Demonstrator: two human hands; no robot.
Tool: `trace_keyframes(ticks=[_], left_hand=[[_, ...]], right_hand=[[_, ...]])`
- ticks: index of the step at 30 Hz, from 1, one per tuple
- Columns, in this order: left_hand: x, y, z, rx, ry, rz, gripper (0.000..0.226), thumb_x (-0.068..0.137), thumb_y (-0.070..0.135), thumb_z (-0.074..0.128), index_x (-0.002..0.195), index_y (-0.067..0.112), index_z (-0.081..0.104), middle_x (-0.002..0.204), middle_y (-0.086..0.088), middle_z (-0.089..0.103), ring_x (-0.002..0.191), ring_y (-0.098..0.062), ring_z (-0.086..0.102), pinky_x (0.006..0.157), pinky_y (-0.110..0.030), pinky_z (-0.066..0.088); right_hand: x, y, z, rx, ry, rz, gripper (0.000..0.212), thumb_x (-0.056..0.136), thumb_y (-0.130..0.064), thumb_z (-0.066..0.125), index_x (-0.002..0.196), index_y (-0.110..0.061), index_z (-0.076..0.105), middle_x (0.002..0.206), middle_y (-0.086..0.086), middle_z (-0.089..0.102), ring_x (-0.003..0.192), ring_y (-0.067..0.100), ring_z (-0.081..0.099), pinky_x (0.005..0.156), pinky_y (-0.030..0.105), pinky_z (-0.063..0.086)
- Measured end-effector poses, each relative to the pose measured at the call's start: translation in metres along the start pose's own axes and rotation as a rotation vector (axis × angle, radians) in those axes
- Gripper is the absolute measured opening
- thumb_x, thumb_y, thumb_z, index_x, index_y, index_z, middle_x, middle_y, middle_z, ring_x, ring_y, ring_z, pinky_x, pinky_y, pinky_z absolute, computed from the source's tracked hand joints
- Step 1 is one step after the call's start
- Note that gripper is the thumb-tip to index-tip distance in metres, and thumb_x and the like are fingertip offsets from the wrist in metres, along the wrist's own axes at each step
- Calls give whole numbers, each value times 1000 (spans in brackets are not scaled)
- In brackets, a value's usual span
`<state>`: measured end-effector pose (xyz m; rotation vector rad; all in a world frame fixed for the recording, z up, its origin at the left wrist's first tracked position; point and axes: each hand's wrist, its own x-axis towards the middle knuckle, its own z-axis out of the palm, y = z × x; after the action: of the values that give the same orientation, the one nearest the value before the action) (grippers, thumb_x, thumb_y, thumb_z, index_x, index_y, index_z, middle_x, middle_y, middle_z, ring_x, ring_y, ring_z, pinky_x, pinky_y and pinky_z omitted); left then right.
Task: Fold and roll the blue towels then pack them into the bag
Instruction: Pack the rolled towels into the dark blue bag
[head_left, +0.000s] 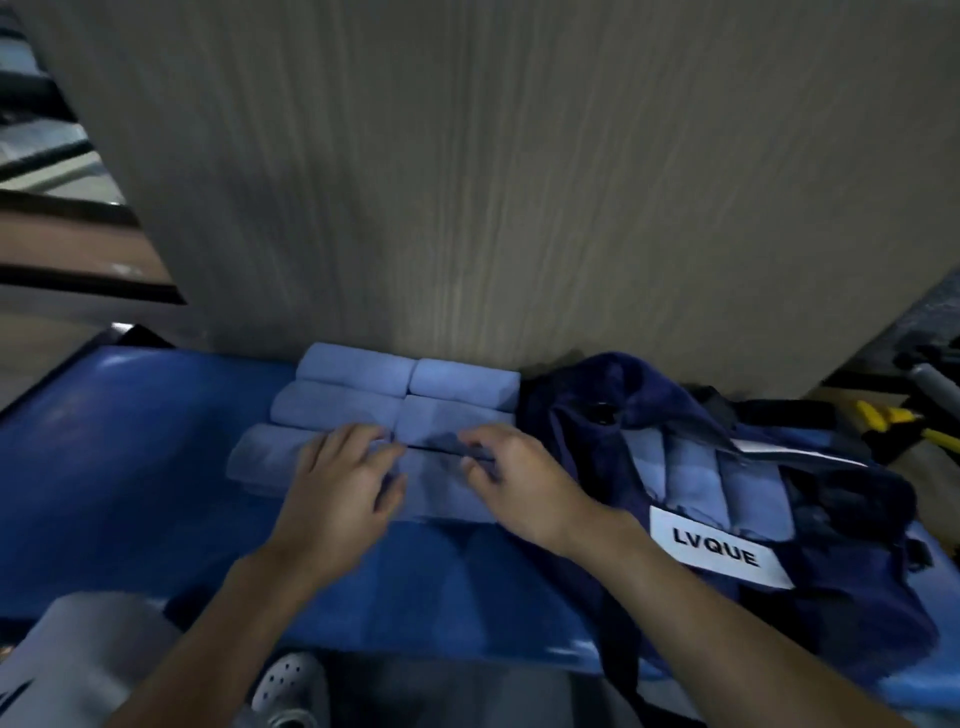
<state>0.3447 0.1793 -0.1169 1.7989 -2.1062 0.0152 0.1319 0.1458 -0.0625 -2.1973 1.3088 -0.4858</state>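
Both hands (340, 480) (511, 475) curled, pinching towel (447, 488) at far edge (soft, floppy, light); best gripped at corners, rolled snug.

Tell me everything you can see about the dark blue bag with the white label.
The bag is dark navy, of soft fabric as it looks, lying slumped and open on the blue table, right of the rolled towels. A white label reads LVQUE. Light blue towel rolls show inside. Black straps hang over the table edge. Neither hand touches it.
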Motion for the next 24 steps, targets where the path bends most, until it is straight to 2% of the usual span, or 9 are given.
trace_keyframes(ticks=[3,5,7,9,12,15,18,20,24], left_hand=[[-11,-21,10,-35,-56,-64,49,88,45,37,122,22,63,125,-1,54,118,-26,52,97,-48,45],[-13,-28,12,-47,-78,-87,51,86,47,34,122,25,62,124,3,54,117,-24,52,97,-45,44],[-13,-28,11,-31,-76,-83,49,85,45,33,119,26,63,122,5,55,116,-22,52,95,-43,44],[-12,-28,8,-31,-65,-70,45,85,42,33,115,26,64,120,5,55,114,-21,52,93,-42,44],[-13,-32,8,-54,-65,-57,41,86,37,34,114,28,63,121,7,55,115,-20,50,94,-41,42],[-14,-34,8,-85,-49,-58,43,89,36,34,121,27,61,125,8,55,118,-19,49,98,-41,40],[-15,-32,7,-179,-35,-78,49,90,42,30,124,24,60,126,7,55,119,-18,49,100,-39,40],[-13,-29,2,-321,33,-113,45,93,43,37,126,21,57,127,7,54,119,-17,47,101,-37,41],[-5,-2,-28,-794,130,-326,35,94,35,60,127,27,52,125,17,49,114,3,46,97,-13,36]], right_hand=[[28,0,20,-153,-110,68,25,97,-29,52,113,-13,60,116,8,63,108,25,59,91,37,49],[40,2,29,-256,-178,87,24,95,-33,52,107,-14,59,110,7,65,104,25,59,83,33,47],[47,1,32,-341,-234,71,28,94,-37,55,112,-16,59,115,3,64,108,22,57,79,25,38],[51,-2,31,-410,-312,67,38,91,-42,58,123,-21,54,123,-1,58,116,19,51,83,24,33],[58,-2,34,-460,-447,154,61,79,-55,66,130,-28,46,127,-4,51,122,20,40,98,33,35],[59,-3,38,-349,-481,232,58,74,-51,74,119,-23,48,116,-5,54,109,15,49,84,28,44],[52,-8,37,-252,-426,226,52,76,-45,77,111,-23,45,109,-6,53,100,12,51,68,20,41],[46,-14,31,-173,-360,226,54,76,-46,76,110,-27,39,108,-9,50,102,11,49,71,19,42],[27,-25,11,204,-194,325,64,73,-41,74,126,-24,43,117,-10,55,110,9,54,89,29,51]])
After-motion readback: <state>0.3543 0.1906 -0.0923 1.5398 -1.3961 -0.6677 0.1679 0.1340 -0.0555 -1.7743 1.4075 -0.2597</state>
